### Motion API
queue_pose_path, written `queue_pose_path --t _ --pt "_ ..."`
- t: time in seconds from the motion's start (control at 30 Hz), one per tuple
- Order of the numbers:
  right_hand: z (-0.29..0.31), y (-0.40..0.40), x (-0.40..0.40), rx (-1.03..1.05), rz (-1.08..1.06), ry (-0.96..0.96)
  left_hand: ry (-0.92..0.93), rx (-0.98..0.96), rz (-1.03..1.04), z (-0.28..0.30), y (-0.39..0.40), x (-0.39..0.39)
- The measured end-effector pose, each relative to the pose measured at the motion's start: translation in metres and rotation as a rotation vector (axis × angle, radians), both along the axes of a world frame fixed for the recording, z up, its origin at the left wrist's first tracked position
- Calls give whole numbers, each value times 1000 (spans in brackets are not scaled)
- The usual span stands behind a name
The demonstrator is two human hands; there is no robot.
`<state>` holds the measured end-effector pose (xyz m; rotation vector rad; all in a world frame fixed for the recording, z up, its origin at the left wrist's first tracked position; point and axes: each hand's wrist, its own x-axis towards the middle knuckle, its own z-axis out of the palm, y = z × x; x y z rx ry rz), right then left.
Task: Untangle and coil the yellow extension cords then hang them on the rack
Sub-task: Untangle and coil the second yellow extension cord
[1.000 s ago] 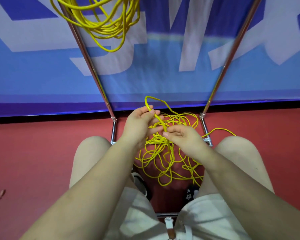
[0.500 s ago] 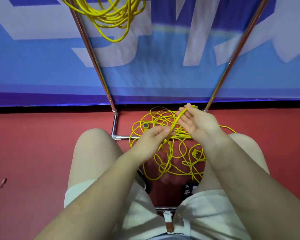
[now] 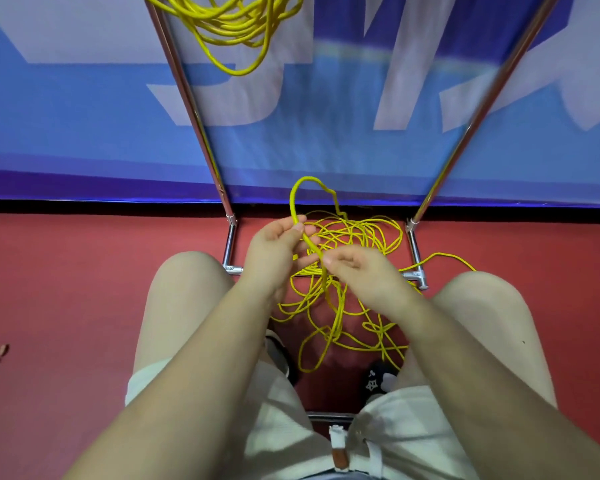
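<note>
A tangled yellow extension cord (image 3: pixel 347 306) lies in loose loops on the red floor between my knees. My left hand (image 3: pixel 274 251) pinches a strand of it between thumb and fingers, and a loop of cord arches up above that hand. My right hand (image 3: pixel 361 271) pinches the same strand just below and to the right. Another yellow cord, coiled (image 3: pixel 229 26), hangs at the top of the view beside the rack's left pole (image 3: pixel 187 102).
The rack's right pole (image 3: pixel 482 112) slants up to the right; its metal base bars (image 3: pixel 230 244) lie on the floor by my knees. A blue and white banner (image 3: pixel 326 140) stands behind the rack. Red floor (image 3: pixel 66 289) spreads left and right.
My left hand has moved up and now holds the raised loop, while my right hand has dropped from the far side to pinch the strand lower down. The view has shifted slightly.
</note>
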<state>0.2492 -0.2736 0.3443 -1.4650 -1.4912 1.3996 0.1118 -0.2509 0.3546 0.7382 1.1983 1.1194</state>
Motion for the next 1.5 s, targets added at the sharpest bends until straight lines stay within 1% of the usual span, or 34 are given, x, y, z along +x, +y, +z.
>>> queue_pose_path --t 0.07,0.13,0.2,0.23,0.3,0.43,0.5,0.6,0.7,0.77,0.8,0.83,0.93,1.0,1.03,1.1,1.23,1.3,1.33,1.4,1.5 --pt "-8 -7 -3 35 -34 46 -76 -32 25 3 2 0" --pt "-10 -8 -3 86 -59 18 -149 -57 41 4 3 0" --pt "-8 -6 -3 85 -78 31 -196 -68 54 3 3 1" --pt "-6 -6 -4 65 -103 70 -209 -64 44 1 4 2" --pt "0 -3 -5 -21 -207 225 -160 -42 -25 -7 4 3" --pt "14 12 3 -177 -493 548 43 -32 -249 -27 -13 6" --pt "22 22 9 -247 -597 680 127 -22 -317 -32 -23 9" --pt "29 33 11 -308 -666 790 250 57 -369 -34 -27 10" --pt "33 38 8 -335 -683 887 275 113 -366 -26 -24 13" --pt "33 39 8 -317 -672 931 261 113 -334 -22 -23 15" --pt "33 38 9 -303 -640 908 248 101 -301 -21 -22 15" --pt "31 37 9 -288 -591 831 230 88 -256 -20 -22 14" --pt "15 21 7 -231 -369 414 147 66 -131 -14 -16 8" --pt "2 5 5 -163 -241 210 80 57 -70 -5 -10 6" --pt "-4 -1 3 -120 -190 163 67 53 -46 -2 -6 5" --pt "-8 -8 1 -50 -125 150 54 44 -20 4 -1 6" --pt "-4 -5 4 90 -129 45 -51 -10 2 8 1 10" --pt "-3 -4 4 100 -184 75 -114 -16 -12 8 2 11" --pt "-2 -4 4 76 -234 122 -111 -6 -38 6 2 11" --pt "-1 -1 5 -27 -382 268 -28 13 -129 -1 0 12" --pt "5 10 13 -191 -571 550 159 11 -292 -16 -11 14"
